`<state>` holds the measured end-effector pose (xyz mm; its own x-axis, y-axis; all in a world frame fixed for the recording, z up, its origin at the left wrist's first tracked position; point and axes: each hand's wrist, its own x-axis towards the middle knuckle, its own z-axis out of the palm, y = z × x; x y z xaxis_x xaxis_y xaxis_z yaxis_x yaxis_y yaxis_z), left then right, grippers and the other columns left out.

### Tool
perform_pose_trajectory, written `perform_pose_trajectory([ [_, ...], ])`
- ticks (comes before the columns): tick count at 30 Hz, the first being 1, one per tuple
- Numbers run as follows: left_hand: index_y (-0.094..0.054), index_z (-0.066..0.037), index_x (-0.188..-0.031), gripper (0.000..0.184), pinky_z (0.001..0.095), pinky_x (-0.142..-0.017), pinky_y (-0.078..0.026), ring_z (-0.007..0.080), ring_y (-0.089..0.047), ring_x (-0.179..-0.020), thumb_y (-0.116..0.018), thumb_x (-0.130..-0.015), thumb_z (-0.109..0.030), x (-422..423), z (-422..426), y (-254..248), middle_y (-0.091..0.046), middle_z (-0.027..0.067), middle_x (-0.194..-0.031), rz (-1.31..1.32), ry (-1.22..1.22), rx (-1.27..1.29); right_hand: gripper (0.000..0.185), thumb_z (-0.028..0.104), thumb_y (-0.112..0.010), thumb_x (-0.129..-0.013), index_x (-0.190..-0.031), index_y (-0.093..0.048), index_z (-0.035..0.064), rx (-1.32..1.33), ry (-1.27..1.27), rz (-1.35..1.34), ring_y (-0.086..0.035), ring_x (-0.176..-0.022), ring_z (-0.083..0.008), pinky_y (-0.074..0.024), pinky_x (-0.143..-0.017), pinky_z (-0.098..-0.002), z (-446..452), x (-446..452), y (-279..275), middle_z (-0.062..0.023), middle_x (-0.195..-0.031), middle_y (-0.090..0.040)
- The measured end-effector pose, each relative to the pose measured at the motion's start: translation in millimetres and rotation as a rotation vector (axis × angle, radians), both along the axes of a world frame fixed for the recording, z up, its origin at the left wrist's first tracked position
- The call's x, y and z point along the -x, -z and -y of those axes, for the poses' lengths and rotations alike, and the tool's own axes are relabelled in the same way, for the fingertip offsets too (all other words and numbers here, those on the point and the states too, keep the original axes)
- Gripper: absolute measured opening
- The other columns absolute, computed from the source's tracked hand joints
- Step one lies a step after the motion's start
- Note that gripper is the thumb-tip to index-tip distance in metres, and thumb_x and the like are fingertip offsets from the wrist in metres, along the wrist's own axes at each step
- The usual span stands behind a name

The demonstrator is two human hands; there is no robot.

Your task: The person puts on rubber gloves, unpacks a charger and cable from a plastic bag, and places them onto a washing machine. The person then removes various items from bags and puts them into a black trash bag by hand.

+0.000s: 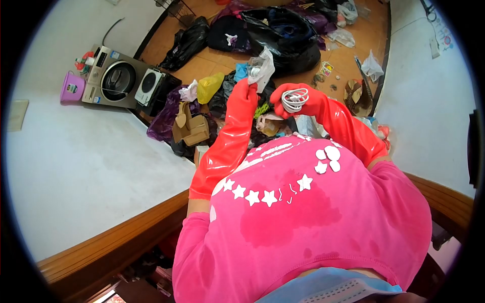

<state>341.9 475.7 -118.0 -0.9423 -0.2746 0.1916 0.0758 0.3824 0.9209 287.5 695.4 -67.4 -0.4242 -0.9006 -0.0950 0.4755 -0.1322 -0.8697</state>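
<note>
Both my hands wear long, shiny red rubber gloves. My left hand (243, 92) is closed on a crumpled white plastic bag (262, 71), which sticks up beyond the fingertips; something white and rounded shows at it, too small to name. In my right hand (310, 101) sits a white cable (294, 100), wound in a tight coil with a plug end in its middle. The two hands are a short way apart, in front of my pink top. Below them lies mixed rubbish, including an open cardboard box (193, 129) and a yellow plastic bag (209, 88).
A large open black bag (298, 55) and other dark bags cover the tiled floor ahead. To the left stand a washing machine (112, 78), a purple bucket (72, 87) and a white appliance (150, 86). A brown woven item (356, 96) lies near the right wall.
</note>
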Motion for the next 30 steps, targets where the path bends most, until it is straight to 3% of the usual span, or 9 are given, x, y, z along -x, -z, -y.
perform_pose_trajectory([
  [5, -0.062, -0.01, -0.108, 0.018, 0.0342, -0.062, -0.05, 0.0237, -0.066, -0.069, -0.056, -0.091, -0.012, 1.7, 5.3, 11.0, -0.063, 0.0128, -0.088, -0.029, 0.007, 0.092, 0.041, 0.016, -0.061, -0.087, -0.122, -0.056, -0.0037, -0.013, -0.036, 0.118, -0.068, -0.075, -0.0161, -0.0539, -0.057, -0.0216, -3.2, 2.4, -4.5, -0.0143, -0.093, -0.069],
  [7, -0.062, -0.012, -0.108, 0.022, 0.0374, -0.066, -0.05, 0.0293, -0.065, -0.079, -0.059, -0.087, -0.011, 1.8, 7.9, 14.7, -0.064, 0.0133, -0.09, -0.134, -0.019, 0.258, 0.033, 0.01, -0.049, -0.094, -0.124, -0.057, -0.0026, -0.039, -0.028, 0.087, -0.068, -0.082, -0.022, -0.055, -0.075, -0.0289, -10.7, 5.8, -2.5, -0.0185, -0.098, -0.068],
  [11, -0.062, -0.014, -0.109, 0.026, 0.0404, -0.068, -0.05, 0.0331, -0.062, -0.085, -0.061, -0.083, -0.011, 0.2, 15.6, 16.9, -0.064, 0.013, -0.091, -0.126, -0.053, 0.368, 0.032, 0.009, -0.046, -0.095, -0.122, -0.058, -0.002, -0.067, 0.073, -0.01, -0.068, -0.084, -0.0221, -0.0538, -0.073, -0.0271, -18.4, 11.2, 6.7, -0.02, -0.1, -0.068],
  [16, -0.062, -0.018, -0.108, 0.029, 0.0434, -0.065, -0.048, 0.0333, -0.062, -0.081, -0.063, -0.08, -0.011, -3.6, 21.3, 9.0, -0.063, 0.0102, -0.086, -0.283, -0.065, 0.59, 0.041, 0.002, -0.063, -0.087, -0.126, -0.053, 0.0005, -0.006, 0.114, 0.204, -0.067, -0.096, -0.0237, -0.0549, -0.083, -0.0326, -26.8, 13.4, 6.9, -0.021, -0.117, -0.062],
  [18, -0.062, -0.018, -0.107, 0.028, 0.0442, -0.064, -0.048, 0.0336, -0.061, -0.079, -0.063, -0.08, -0.012, -4.1, 26.1, 6.0, -0.062, 0.0102, -0.084, -0.288, -0.06, 0.622, 0.046, 0.012, -0.064, -0.088, -0.131, -0.05, 0.0041, -0.021, 0.118, -0.263, -0.063, -0.107, -0.0273, -0.0532, -0.087, -0.037, -25.9, 9.9, 12.0, -0.0214, -0.131, -0.054],
  [19, -0.061, -0.018, -0.106, 0.027, 0.0449, -0.063, -0.047, 0.034, -0.061, -0.078, -0.063, -0.08, -0.013, -3.9, 28.3, 5.2, -0.062, 0.0101, -0.083, -0.293, -0.053, 0.654, 0.046, 0.012, -0.064, -0.088, -0.131, -0.05, 0.0041, -0.021, 0.115, -0.264, -0.063, -0.107, -0.0273, -0.0532, -0.087, -0.037, -27.2, 10.3, 13.6, -0.0214, -0.131, -0.054],
  [21, -0.061, -0.018, -0.105, 0.025, 0.0455, -0.061, -0.047, 0.0343, -0.061, -0.077, -0.062, -0.08, -0.013, -3.8, 32.0, 4.0, -0.061, 0.0101, -0.081, -0.262, -0.046, 0.692, 0.055, 0.008, -0.062, -0.087, -0.139, -0.044, 0.0094, 0.167, 0.003, 0.35, -0.055, -0.121, -0.0257, -0.0491, -0.095, -0.0342, -30.6, 10.6, 16.1, -0.0157, -0.141, -0.047],
  [25, -0.059, -0.016, -0.098, 0.017, 0.0468, -0.059, -0.046, 0.0346, -0.06, -0.076, -0.061, -0.081, -0.014, 1.3, 42.4, 3.7, -0.06, 0.0098, -0.078, -0.27, -0.011, 0.757, 0.061, 0.011, -0.064, -0.087, -0.142, -0.039, 0.0104, 0.242, 0.005, 0.481, -0.049, -0.128, -0.0276, -0.0478, -0.098, -0.0399, -28.9, -1.0, 7.7, -0.0152, -0.147, -0.038],
  [30, -0.06, -0.014, -0.102, 0.02, 0.0435, -0.065, -0.048, 0.0344, -0.062, -0.08, -0.061, -0.082, -0.011, 1.5, 58.2, -10.6, -0.063, 0.0113, -0.084, -0.227, 0.024, 0.841, 0.057, 0.03, -0.056, -0.095, -0.145, -0.035, 0.0116, 0.319, 0.017, 0.574, -0.045, -0.131, -0.0287, -0.0458, -0.1, -0.0456, -24.1, -12.8, -3.0, -0.0148, -0.149, -0.036],
])
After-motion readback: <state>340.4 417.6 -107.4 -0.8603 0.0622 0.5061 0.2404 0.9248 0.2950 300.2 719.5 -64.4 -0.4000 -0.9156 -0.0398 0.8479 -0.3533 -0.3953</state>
